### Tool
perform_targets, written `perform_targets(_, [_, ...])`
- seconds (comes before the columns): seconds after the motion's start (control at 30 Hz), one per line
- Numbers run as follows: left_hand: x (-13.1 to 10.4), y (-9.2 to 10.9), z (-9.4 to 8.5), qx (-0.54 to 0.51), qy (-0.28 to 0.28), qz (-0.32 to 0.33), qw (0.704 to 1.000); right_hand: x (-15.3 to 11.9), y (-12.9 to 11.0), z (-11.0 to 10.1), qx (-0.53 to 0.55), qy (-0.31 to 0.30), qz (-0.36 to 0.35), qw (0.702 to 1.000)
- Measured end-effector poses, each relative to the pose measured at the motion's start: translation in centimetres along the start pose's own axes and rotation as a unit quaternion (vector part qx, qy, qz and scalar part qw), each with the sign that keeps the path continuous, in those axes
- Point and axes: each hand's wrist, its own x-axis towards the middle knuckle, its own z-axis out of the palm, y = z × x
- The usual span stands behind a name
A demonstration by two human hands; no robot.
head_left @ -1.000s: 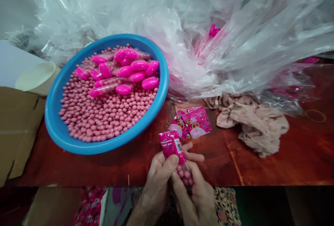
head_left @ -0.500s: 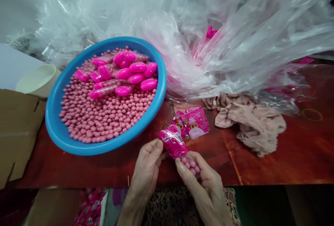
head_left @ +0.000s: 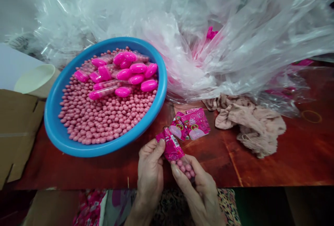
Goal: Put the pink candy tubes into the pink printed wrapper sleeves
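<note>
The left hand (head_left: 150, 165) is closed in a pinch, thumb and fingers clamped on the upper end of a gumball packet (head_left: 180, 160), where a magenta printed sleeve (head_left: 173, 149) with a barcode wraps it. The right hand (head_left: 199, 187) grips the packet's lower, clear end between thumb and fingers, several pink balls showing through beside the thumb. The packet slants between the two hands, its sleeved end towards the left one, over the near part of the red-brown table (head_left: 263, 170). Just beyond the fingers lie a few overlapping magenta printed cards (head_left: 197, 123). Beyond and to the left of the left hand stands a blue basin (head_left: 86, 151), full of loose pink gumballs (head_left: 104, 121), with clear tubes with bright pink ends (head_left: 124, 74) heaped on top. Farther left of that hand are a pale cup (head_left: 38, 81) and a cardboard box (head_left: 19, 132). Beyond and to the right of the right hand is a crumpled beige cloth (head_left: 252, 125), with a rubber band (head_left: 311, 116) farther right. Well beyond both hands spreads a heap of clear plastic film (head_left: 167, 20).
</note>
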Motion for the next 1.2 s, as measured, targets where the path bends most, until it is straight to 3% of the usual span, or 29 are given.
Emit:
perform_targets(0.17, [-0.3,-1.2,0.3,0.013,0.024,0.042,0.999,0.0,0.7,0.3,-0.027,0.039,-0.040,0.998])
perform_targets(0.33, [-0.1,-1.2,0.3,0.022,0.006,0.042,0.999,0.0,0.2,0.0,-0.007,0.014,-0.034,0.999])
perform_targets(0.43, [0.2,-0.5,0.2,0.033,-0.016,0.037,0.999,0.5,-0.4,-0.7,0.015,-0.021,-0.003,1.000])
perform_targets(0.6, [0.4,0.2,0.0,0.077,-0.070,0.026,0.994,1.8,-1.1,-1.8,-0.037,-0.103,0.025,0.994])
perform_targets(0.73, [0.5,-0.2,0.5,0.106,-0.055,0.002,0.993,2.5,-1.4,-1.3,0.001,-0.156,0.046,0.987])
perform_targets(0.83, [0.7,-0.6,0.8,0.112,-0.018,0.033,0.993,2.4,-1.1,-0.4,0.045,-0.122,0.036,0.991])
perform_targets(1.0, [1.5,-1.0,1.1,0.100,0.038,0.080,0.991,2.0,-0.9,0.4,0.001,-0.049,-0.017,0.999])
perform_targets(1.2, [1.8,-1.1,1.3,0.093,0.035,0.057,0.993,2.2,-0.6,0.3,-0.044,-0.025,-0.078,0.996])
